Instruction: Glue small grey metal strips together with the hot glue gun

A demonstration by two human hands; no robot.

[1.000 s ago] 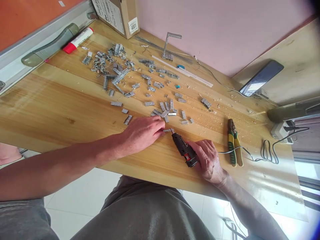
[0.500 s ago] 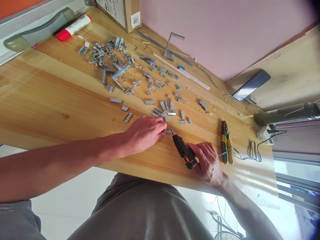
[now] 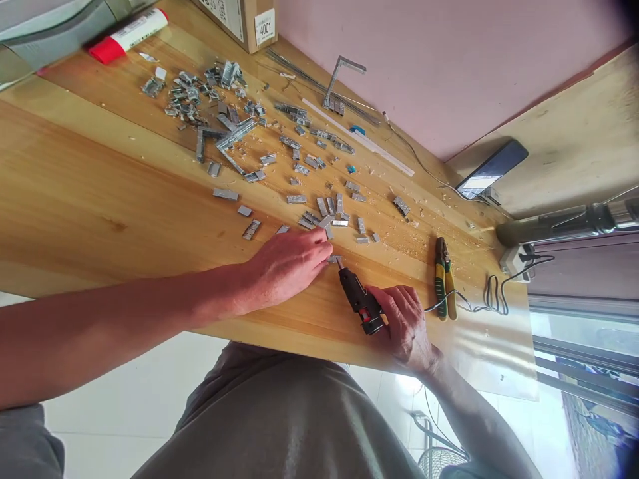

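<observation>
My left hand is closed in a pinch on a small grey block, which sticks out past the fingertips to the right. A black hot glue gun is gripped in my right hand. Its nozzle points up and left and meets the free end of the block, though I cannot tell whether they touch. Just beyond my left fingers lies a cluster of similar grey blocks. The left fingertips are partly hidden behind the hand itself.
Pliers with green and yellow handles lie right of the glue gun, its cord passing over them. Grey scraps, a red-capped marker and a cardboard box are farther back. A phone leans at the right near a power socket.
The view has shifted slightly, so the tabletop things appear a little up and left. Both hands keep their holds, with the glue gun's nozzle still at the block.
</observation>
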